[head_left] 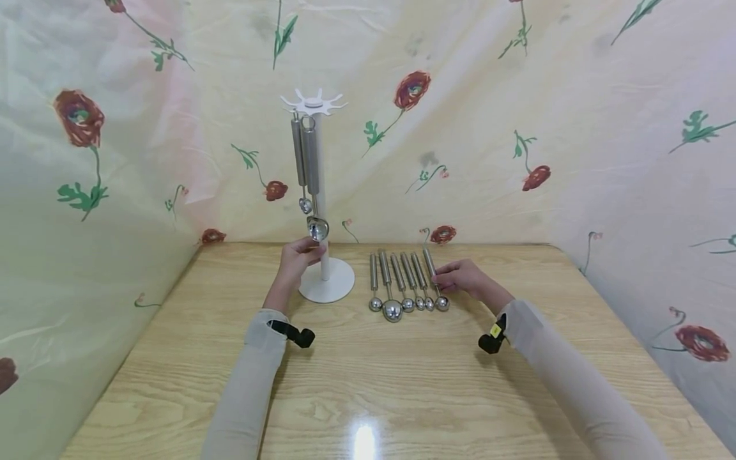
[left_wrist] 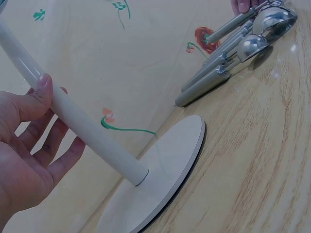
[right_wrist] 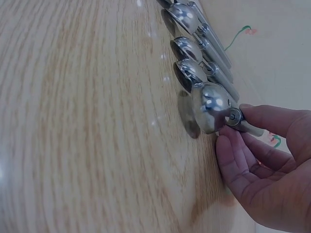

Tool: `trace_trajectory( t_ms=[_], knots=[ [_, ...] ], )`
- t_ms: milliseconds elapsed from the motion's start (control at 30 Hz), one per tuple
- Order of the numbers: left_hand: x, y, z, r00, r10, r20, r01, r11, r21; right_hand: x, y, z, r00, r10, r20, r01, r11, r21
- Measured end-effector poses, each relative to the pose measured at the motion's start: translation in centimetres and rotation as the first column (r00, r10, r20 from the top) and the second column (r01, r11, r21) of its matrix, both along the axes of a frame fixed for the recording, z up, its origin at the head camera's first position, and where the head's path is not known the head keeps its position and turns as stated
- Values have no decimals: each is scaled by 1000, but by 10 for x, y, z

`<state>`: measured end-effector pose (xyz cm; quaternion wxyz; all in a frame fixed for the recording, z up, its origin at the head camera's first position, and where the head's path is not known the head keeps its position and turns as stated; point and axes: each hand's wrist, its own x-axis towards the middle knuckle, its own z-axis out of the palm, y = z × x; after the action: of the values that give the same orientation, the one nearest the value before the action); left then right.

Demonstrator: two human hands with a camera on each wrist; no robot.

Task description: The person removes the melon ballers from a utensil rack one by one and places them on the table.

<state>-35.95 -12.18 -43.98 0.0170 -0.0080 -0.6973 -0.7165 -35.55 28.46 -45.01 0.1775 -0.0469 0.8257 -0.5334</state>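
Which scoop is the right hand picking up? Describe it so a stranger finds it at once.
Start at the white stand on the wooden table. Right of it lies a row of steel scoops; the right hand pinches the rightmost scoop, at the row's end.

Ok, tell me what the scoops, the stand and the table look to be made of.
Scoops: polished metal, probably stainless steel; the bowls give mirror reflections and the handles look brushed.
Stand: matte white, plastic or painted metal; it shows no grain and an even colour.
Table: light wood or wood-look laminate; it has printed-looking grain and a glossy glare spot.
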Motion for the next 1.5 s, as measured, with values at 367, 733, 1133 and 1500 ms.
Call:
trace_trajectory(
  t_ms=[367, 733, 1133, 1500],
  knots=[
    [2, 1, 2, 1000, -6, 5, 6, 1000, 3, 1, -4, -1, 1000, -22, 4, 22, 1000, 16],
    [1, -1, 1, 1000, -10, 8, 10, 1000, 3, 2, -12, 4, 999, -43, 11, 42, 997, 68],
    [-4, -2, 2, 1000, -9, 21, 9, 1000, 7, 2, -17, 9, 998, -65, -10, 66, 991, 119],
    [-9, -1, 0, 1000, -5, 14, 5, 1000, 11, -3, -18, 6, 997, -75, -14, 76, 989, 128]
  ],
)
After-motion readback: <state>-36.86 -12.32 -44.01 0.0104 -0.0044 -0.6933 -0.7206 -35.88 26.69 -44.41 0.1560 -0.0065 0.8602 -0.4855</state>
